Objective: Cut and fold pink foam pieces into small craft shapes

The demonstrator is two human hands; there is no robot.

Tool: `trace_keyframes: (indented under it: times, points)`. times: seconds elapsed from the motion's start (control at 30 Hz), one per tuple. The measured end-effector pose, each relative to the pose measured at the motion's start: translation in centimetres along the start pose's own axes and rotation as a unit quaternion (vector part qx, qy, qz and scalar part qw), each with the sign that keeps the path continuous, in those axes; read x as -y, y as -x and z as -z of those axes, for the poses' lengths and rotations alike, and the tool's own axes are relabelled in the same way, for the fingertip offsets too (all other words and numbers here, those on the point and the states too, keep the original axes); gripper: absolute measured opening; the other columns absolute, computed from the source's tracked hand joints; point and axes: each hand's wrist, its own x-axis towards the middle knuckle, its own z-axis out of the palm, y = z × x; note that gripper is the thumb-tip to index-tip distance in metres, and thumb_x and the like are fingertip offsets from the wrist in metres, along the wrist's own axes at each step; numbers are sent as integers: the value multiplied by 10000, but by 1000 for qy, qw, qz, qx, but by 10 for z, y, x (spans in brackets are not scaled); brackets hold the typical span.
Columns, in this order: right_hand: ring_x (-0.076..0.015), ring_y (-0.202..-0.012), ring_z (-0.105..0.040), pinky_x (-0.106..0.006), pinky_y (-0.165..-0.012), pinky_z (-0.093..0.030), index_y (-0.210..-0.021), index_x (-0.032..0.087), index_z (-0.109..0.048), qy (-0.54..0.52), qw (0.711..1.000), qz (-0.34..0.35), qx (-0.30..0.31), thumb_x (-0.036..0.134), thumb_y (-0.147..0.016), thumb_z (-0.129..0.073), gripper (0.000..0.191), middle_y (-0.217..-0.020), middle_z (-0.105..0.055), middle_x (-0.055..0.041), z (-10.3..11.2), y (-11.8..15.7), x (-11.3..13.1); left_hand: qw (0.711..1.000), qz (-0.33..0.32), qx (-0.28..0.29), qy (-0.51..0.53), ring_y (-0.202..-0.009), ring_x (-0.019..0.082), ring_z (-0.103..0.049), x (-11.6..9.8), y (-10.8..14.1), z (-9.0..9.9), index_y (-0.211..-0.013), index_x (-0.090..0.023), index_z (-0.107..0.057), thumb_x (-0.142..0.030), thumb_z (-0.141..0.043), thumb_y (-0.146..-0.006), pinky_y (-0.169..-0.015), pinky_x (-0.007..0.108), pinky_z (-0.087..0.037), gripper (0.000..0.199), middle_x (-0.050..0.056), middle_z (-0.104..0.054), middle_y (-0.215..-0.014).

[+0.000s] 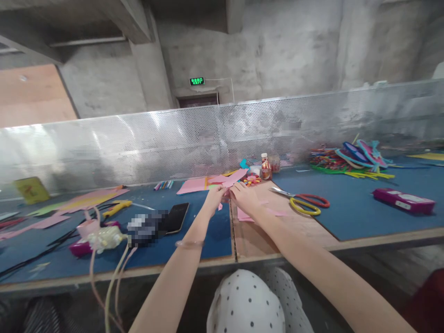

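My left hand (215,198) and my right hand (243,196) meet over the middle of the table, fingertips pinched together. Between them is a small piece of pink paper (227,192), mostly hidden by the fingers. Just beyond lie larger sheets of pink paper (192,185). More pink paper scraps (244,215) rest under my right forearm. To the right are scissors (305,203) with one red and one yellow handle loop, lying with blades apart. A colourful paper flower (252,180) sits behind my right hand.
A bottle (265,166) stands at the back. Left are a black phone (177,218), a yellow-handled glue gun (117,209) and a bag with straps (104,238). On the right are a purple box (403,200) and a pile of pipe cleaners (331,160). A perforated metal screen (166,134) runs behind.
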Motion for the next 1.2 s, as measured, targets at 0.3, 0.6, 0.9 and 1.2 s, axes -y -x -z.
trace_keyframes:
  times: [0.3,0.6,0.9,1.2]
  points:
    - [-176,-885,-510,-250,-677,-421,-893,151,-599,-7,999,38,5,229,-873,-386,227,-918,-596,-101,1,1,-2,999,19,-7,37,-500,126,-549,-3,2,1,-648,-163,-486,-259,-527,-688,-560,274,-475,111,-6,-545,-571]
    - [-177,-892,-507,-249,-677,-426,-940,147,-599,-3,998,58,18,221,-879,-368,250,-936,-598,-104,3,1,-4,998,24,-1,64,-541,132,-567,-1,0,4,-721,-161,-527,-262,-521,-690,-569,267,-469,106,1,-550,-604]
    - [-198,-935,-489,-286,-711,-447,-983,130,-585,-24,995,89,23,227,-879,-370,258,-950,-585,-110,0,1,-8,998,33,-11,54,-538,132,-569,1,-2,5,-699,-153,-527,-293,-533,-672,-532,248,-460,143,2,-557,-577]
    - [-194,-984,-486,-274,-727,-449,-1038,120,-570,-41,996,74,32,219,-872,-355,289,-1003,-571,-128,2,3,-3,1000,-7,-9,21,-481,95,-503,1,-1,5,-558,-161,-423,-381,-603,-618,-527,239,-450,291,-42,-452,-501]
